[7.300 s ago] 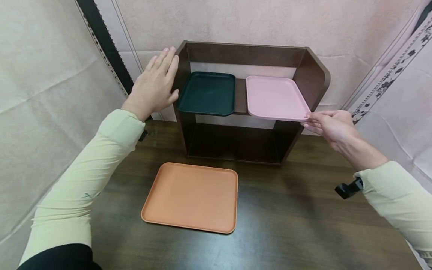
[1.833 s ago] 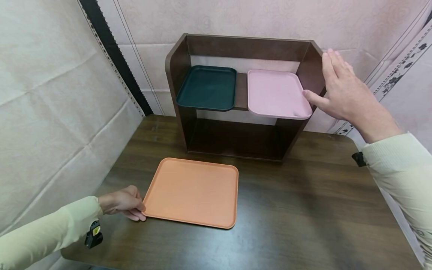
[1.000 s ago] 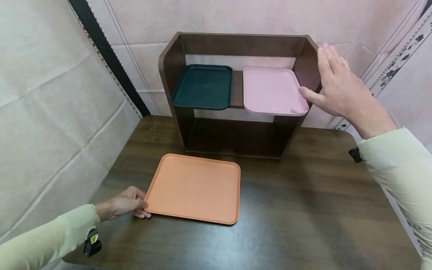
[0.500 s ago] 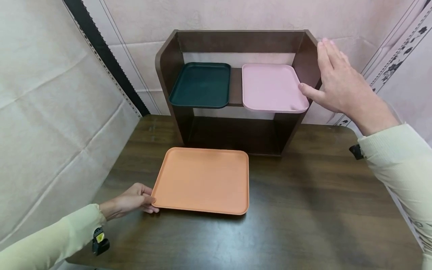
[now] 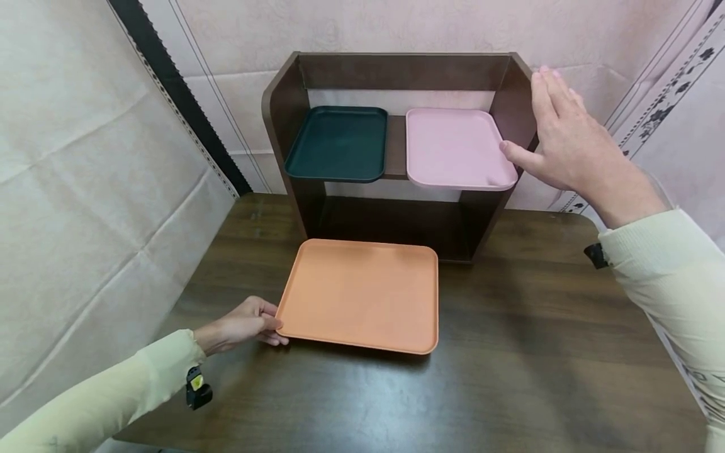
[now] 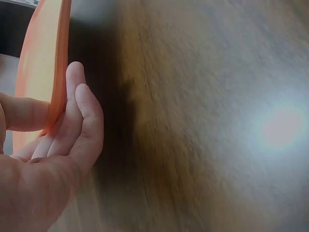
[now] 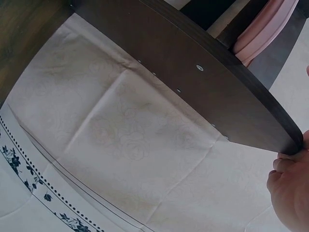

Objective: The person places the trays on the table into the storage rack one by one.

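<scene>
My left hand [image 5: 245, 324] pinches the near-left corner of an orange tray [image 5: 362, 296], thumb on top and fingers underneath. In the left wrist view the tray's edge [image 6: 59, 63] stands off the wooden table, with a dark shadow beside it. Its far edge overlaps the bottom of a dark brown two-tier shelf [image 5: 404, 70] in the head view. My right hand [image 5: 578, 151] rests with straight fingers along the shelf's right side panel [image 7: 193, 72]. The thumb points toward a pink tray [image 5: 460, 148] on the upper tier. Left of that lies a dark green tray [image 5: 338, 143].
The shelf stands at the back of the dark wooden table [image 5: 510, 377]. Pale cloth [image 5: 396, 25] hangs behind it and on both sides. The shelf's lower tier [image 5: 396, 217] lies behind the orange tray. Both upper trays jut slightly past the shelf's front edge.
The left hand took hold of the orange tray, lifted it and moved it right and toward the shelf. Earlier, the right hand left the pink tray's corner for the side panel, where it stays.
</scene>
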A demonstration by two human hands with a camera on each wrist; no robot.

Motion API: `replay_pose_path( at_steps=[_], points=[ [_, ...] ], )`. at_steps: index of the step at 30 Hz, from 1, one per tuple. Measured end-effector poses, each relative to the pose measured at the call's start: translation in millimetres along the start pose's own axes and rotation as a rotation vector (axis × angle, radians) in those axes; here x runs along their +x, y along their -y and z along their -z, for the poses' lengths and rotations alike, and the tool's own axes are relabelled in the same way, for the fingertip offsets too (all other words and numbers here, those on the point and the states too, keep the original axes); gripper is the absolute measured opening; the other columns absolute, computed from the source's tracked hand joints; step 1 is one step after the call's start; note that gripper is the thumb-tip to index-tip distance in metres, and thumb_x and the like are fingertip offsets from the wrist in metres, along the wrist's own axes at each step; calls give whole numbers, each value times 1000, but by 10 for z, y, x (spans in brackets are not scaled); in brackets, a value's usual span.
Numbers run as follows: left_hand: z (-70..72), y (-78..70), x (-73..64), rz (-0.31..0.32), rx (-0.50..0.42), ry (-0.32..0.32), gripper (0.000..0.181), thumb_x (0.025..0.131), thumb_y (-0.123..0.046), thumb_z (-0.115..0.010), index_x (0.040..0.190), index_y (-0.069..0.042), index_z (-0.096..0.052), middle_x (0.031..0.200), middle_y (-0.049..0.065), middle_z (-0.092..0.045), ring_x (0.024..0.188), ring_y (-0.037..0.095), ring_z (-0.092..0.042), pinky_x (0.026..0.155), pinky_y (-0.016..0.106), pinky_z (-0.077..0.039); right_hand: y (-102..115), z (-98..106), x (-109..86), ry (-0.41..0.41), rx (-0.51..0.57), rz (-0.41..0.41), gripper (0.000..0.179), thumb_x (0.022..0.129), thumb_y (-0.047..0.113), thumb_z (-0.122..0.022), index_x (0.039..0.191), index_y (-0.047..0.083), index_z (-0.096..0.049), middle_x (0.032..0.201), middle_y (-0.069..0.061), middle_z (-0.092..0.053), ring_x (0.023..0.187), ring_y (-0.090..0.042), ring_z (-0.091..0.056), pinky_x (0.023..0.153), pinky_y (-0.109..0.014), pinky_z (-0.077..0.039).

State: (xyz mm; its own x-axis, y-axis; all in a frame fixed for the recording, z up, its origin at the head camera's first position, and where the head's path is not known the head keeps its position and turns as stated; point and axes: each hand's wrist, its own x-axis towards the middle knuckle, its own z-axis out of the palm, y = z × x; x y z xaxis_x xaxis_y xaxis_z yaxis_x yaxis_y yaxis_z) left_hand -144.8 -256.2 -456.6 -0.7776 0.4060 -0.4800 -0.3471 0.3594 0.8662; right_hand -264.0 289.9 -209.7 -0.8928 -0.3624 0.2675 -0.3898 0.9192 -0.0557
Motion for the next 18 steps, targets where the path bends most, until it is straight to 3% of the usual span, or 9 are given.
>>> replay_pose_path(
  at_steps=[9,18],
  points=[
    [-96,-103,268,1,-7,-58,36,103,4,-55,132,23,-57,111,32,-77,86,23,-82,77,32,-67,1,8,4,1,3,-3,103,104,49,-51,165,-4,13,175,-24,15,164,-42,12,135,-57,3],
    [-86,-212,582,2,-33,-80,35,102,5,-54,132,21,-58,114,31,-76,87,22,-81,78,32,-67,5,-1,-4,0,11,-7,103,104,50,-51,165,-3,13,175,-23,15,164,-42,12,135,-56,4]
  ],
)
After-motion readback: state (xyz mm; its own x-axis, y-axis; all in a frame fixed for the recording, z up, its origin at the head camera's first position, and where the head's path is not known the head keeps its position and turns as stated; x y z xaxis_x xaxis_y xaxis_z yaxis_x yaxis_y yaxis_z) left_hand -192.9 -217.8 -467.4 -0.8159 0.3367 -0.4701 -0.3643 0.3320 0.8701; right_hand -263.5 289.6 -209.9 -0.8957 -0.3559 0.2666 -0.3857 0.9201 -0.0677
